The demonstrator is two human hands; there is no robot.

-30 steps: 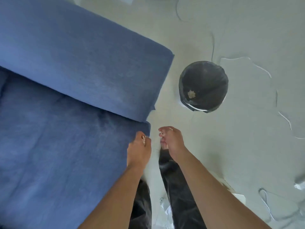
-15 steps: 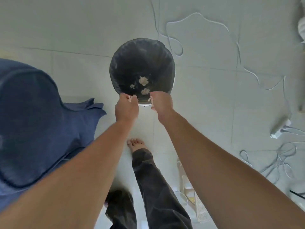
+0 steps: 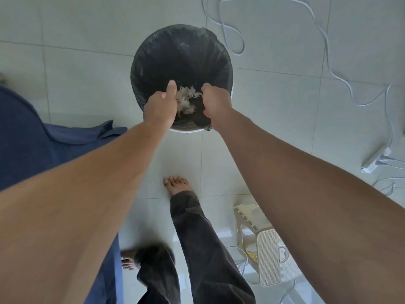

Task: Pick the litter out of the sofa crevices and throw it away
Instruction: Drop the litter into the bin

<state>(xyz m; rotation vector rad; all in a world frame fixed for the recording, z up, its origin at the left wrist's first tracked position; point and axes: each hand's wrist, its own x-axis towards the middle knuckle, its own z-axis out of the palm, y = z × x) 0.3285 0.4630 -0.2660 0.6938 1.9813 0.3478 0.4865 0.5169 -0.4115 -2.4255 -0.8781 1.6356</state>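
Both hands moved over bin (image 3: pixel 153 51) since half-second ago. Left hand (image 3: pixel 159 108) released; right hand (image 3: pixel 215 102) grip indeterminate. Litter (image 3: pixel 186 98) between hands, 12 o'clock of foot; drop judged under way.

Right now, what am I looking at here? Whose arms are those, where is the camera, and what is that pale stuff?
No machine here: a person wears a camera on the head, looking down, so the two arms are their own. Both hands reach over a bin lined with a black bag. The left hand and right hand look loosely open, and pale litter shows between them, inside the bin or falling in; I cannot tell which. On the tiled floor are white cables, a power strip and a cream stool. The blue sofa is at the left. Below are the person's bare feet.
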